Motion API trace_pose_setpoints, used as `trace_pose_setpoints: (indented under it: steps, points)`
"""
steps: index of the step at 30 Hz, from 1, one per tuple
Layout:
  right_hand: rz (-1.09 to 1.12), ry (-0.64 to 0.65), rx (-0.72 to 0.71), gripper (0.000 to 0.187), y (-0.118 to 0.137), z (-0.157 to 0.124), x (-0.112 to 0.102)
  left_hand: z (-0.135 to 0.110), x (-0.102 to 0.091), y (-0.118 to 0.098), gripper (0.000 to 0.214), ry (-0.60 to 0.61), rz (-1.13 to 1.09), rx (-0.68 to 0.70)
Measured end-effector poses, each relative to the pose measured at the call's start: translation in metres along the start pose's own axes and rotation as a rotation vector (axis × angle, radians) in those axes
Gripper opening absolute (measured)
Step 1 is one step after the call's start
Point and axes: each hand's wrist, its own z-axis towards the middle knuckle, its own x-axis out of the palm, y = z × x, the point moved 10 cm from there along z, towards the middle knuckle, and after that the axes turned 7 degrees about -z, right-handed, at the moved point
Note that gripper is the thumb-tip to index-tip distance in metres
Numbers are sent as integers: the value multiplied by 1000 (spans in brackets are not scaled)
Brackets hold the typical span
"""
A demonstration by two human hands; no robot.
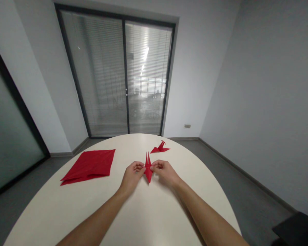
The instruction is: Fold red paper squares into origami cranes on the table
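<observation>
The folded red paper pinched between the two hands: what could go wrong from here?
1. The left hand and right hand pinch the folded red paper from opposite sides below its two thin points; a hard pull might tear it.
2. The small red figure lies close beyond the hands on the table; a forward reach could knock it.

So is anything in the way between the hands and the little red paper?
Nothing visible. The left hand and right hand both pinch the paper, one on each side. The crane and the sheets lie apart from it on the table.
</observation>
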Motion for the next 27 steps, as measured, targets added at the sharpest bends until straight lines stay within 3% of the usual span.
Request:
trace_pose_setpoints:
  steps: [17, 22, 27]
  points:
    - [-13, 99, -24, 34, 11, -6, 12, -4, 12, -6, 28, 91, 48, 13]
    - [-49, 77, -64, 28, 15, -6, 10, -5, 8, -20, 20, 46, 128, 64]
    - [-111, 66, -65, 24, 17, -6, 4, -4, 5, -20, 22, 26, 113, 52]
